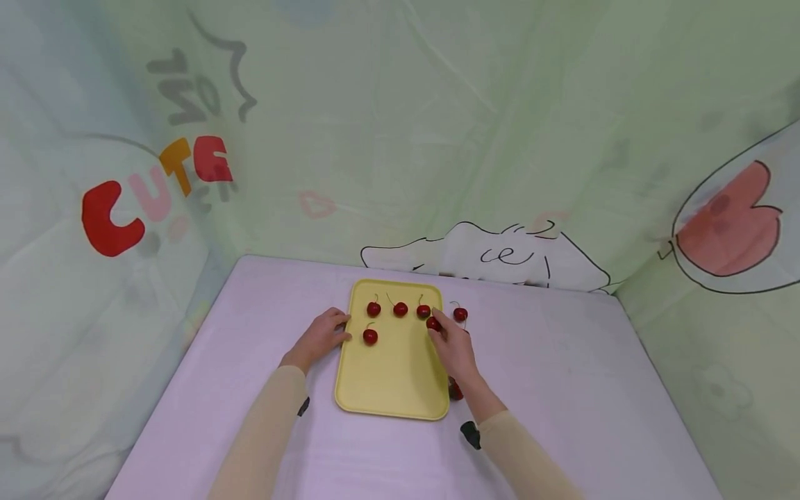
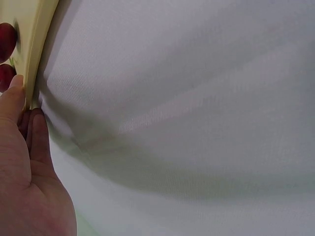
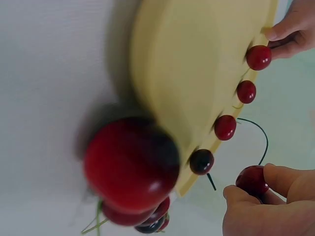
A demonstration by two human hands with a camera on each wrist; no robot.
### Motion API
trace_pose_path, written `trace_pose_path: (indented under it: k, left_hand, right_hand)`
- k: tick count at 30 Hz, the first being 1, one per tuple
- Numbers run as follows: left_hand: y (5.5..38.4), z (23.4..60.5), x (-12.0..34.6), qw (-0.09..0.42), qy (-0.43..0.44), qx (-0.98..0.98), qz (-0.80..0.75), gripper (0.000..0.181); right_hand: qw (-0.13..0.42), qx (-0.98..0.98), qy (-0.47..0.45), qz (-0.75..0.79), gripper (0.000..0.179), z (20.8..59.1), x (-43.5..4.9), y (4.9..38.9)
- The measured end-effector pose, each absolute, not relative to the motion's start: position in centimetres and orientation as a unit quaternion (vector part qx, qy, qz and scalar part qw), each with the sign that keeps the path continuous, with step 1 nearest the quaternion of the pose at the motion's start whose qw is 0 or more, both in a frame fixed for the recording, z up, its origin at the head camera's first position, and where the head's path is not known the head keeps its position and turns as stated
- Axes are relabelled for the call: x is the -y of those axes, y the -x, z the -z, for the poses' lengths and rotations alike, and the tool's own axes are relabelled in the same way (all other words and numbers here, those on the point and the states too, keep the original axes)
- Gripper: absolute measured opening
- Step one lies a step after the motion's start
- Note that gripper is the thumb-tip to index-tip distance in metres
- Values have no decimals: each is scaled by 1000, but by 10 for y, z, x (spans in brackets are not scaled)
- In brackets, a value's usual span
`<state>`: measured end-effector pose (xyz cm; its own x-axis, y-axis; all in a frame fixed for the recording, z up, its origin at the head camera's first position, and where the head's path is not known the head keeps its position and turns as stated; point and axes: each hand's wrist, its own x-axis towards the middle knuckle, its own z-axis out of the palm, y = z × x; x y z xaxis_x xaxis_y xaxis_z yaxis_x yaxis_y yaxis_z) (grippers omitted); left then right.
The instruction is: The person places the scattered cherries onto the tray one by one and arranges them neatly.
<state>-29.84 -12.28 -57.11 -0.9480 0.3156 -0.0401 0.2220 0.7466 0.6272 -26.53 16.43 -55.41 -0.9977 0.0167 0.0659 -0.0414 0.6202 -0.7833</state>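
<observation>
Head view: red, pink and orange letters [image 1: 176, 160] on the pale fabric backdrop [image 1: 375, 153] read "CUTE"; the right hand [image 1: 455, 349] pinches a glossy round red cherry [image 1: 432, 323] above the yellow rectangular tray [image 1: 394, 378], gripped by the left hand [image 1: 317, 339].

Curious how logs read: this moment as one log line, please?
left hand: grips yellow tray, left edge | right hand: pinches one cherry | on tray: four cherries | right of tray: more cherries

My left forearm [image 1: 259, 430] slants far and right, my right forearm [image 1: 521, 451] far and left; my left hand [image 1: 320, 338] grips in a pinch, and my right hand [image 1: 454, 347] pinches with its back turned up
</observation>
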Motion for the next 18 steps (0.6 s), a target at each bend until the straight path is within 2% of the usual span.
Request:
trace_pose_path:
  k: [10, 18]
  left_hand:
    - [301, 575, 122, 73, -140, -934, -320, 47]
    - [302, 576, 122, 73, -138, -935, -319, 48]
  right_hand:
    - [34, 905, -23, -424, 46, 555, -140, 271]
    - [12, 907, -38, -420, 46, 561, -132, 269]
